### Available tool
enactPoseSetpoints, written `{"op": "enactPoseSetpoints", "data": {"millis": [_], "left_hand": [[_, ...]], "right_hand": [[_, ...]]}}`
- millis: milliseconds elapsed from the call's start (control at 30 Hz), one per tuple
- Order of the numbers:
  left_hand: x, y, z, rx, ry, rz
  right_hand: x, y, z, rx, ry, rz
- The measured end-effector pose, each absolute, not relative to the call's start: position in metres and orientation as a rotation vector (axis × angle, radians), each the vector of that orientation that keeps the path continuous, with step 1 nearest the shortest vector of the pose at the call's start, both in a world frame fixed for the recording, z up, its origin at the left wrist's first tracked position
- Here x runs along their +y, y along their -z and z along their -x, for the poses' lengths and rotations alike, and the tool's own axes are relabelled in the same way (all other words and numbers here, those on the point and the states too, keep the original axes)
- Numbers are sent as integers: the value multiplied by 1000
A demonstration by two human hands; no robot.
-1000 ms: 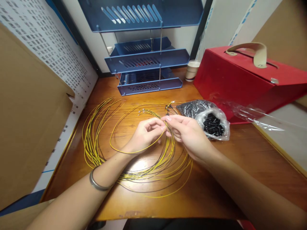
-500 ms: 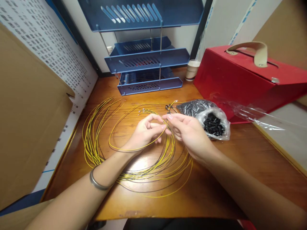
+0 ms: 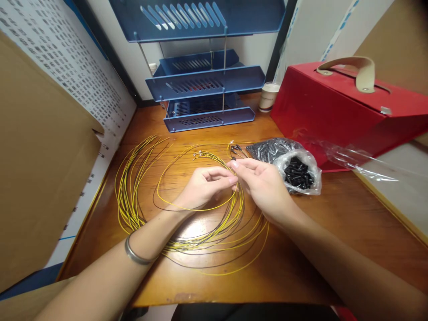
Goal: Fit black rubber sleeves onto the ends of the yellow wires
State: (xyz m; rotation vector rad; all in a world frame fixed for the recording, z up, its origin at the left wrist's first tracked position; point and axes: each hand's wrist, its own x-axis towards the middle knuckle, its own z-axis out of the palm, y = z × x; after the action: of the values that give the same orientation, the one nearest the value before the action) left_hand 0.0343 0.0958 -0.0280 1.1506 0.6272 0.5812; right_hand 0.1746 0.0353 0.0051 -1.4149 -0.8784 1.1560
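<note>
My left hand (image 3: 209, 185) is closed in a pinch on a thin yellow wire (image 3: 187, 208), which loops back over my left wrist. Close beside it, my right hand (image 3: 259, 178) pinches with thumb and forefinger near a small black piece; the wire ends run up from there to a small shiny tip. What exactly lies between the right fingertips is partly hidden. Beneath both hands a coiled bundle of yellow and black wires (image 3: 214, 236) lies on the wooden table, several shiny tips showing at its upper end. Beyond my right hand lie a few wire ends with black sleeves (image 3: 238, 149).
An open plastic bag of small black sleeves (image 3: 298, 174) sits right of my right hand. Another wire bundle (image 3: 129, 196) lies left. Behind stand a blue tray rack (image 3: 207, 82), a paper cup (image 3: 268, 96) and a red box (image 3: 321, 120). Cardboard (image 3: 40, 169) borders the left.
The shiny wire tip above my right hand has shifted left. My left fingers have drawn closer together, and the yellow loop over my wrist has moved slightly right.
</note>
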Motion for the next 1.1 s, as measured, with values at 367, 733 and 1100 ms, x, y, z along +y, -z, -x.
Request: {"op": "enactPoseSetpoints", "data": {"millis": [367, 733, 1100], "left_hand": [[96, 26, -34, 635, -587, -1181], [95, 29, -35, 578, -623, -1075], [96, 33, -33, 530, -672, -1091]], "right_hand": [[38, -6, -175, -823, -1188, 1349], [38, -6, -177, -764, -1245, 1330], [37, -13, -173, -689, -1414, 1212]]}}
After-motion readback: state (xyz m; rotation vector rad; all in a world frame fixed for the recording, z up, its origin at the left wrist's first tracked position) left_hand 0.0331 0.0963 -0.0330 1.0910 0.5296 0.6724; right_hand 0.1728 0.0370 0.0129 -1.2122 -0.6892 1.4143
